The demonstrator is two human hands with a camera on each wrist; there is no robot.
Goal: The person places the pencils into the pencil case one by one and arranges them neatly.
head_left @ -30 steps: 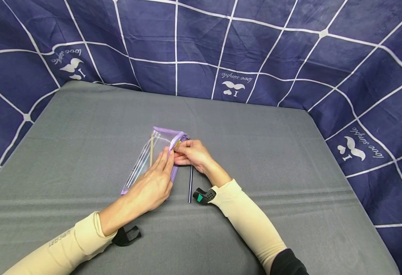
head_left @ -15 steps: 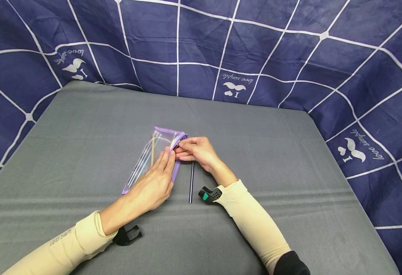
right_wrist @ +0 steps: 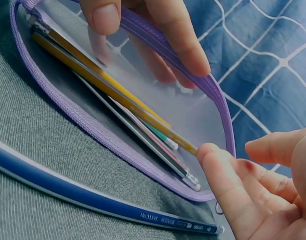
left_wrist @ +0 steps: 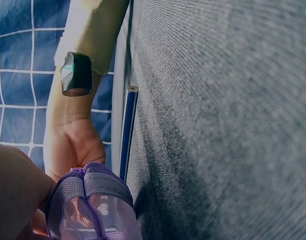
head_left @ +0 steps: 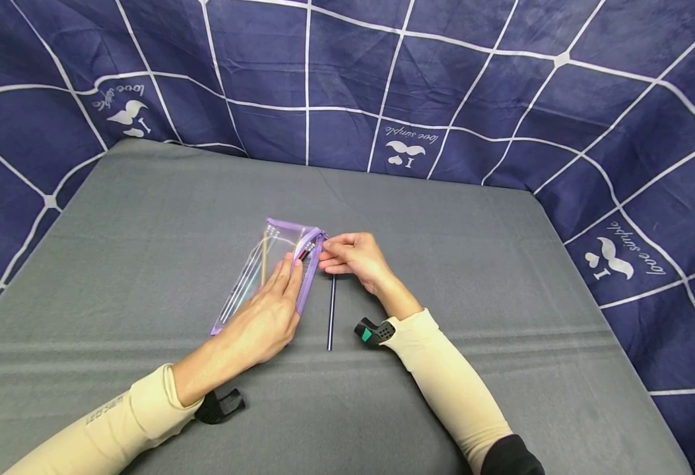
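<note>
A clear pencil case (head_left: 282, 231) with purple edging lies on the grey surface, its zipped mouth held wide. My left hand (head_left: 266, 307) lies over it and pinches the upper purple rim (right_wrist: 160, 37) of the mouth. Inside, yellow pencils (right_wrist: 113, 90), a dark pencil (right_wrist: 138, 132) and a green-ended one (right_wrist: 165, 136) lie lengthwise, several with erasers toward the right end. My right hand (head_left: 356, 260) is just right of the mouth, thumb apart from the fingers, holding nothing. Beneath it a blue pencil (right_wrist: 93, 192) lies beside the case.
Grey cloth (head_left: 472, 264) covers the surface on all sides of the case. A blue curtain with white lines (head_left: 347, 79) hangs behind and at both sides. Each wrist wears a black camera mount, such as the one (head_left: 373, 332) on the right.
My right hand has drawn back to the right from the case's mouth, where it held a pencil end. Pencil tips now show in the opening. My left hand has stayed put.
</note>
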